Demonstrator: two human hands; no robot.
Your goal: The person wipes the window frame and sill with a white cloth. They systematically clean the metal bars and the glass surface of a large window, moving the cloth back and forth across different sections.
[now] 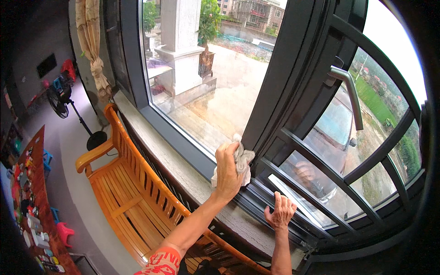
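My left hand (228, 172) is closed around a crumpled whitish-grey cloth (244, 159). It presses the cloth into the lower right corner of the fixed window pane (224, 96), where the dark window frame (183, 143) meets the upright post. My right hand (280, 212) rests on the dark sliding track (261, 195) below the barred window section, holding nothing. Its fingers are slightly bent, with the thumb apart. Part of the cloth is hidden behind my left fingers.
Black bars (316, 158) and a silver window handle (349, 94) stand on the right. Below the pale sill (158, 151) is a wooden slatted bench (121, 197). A black standing fan (59, 101), a gathered curtain (89, 41) and a cluttered reddish table (39, 201) are at left.
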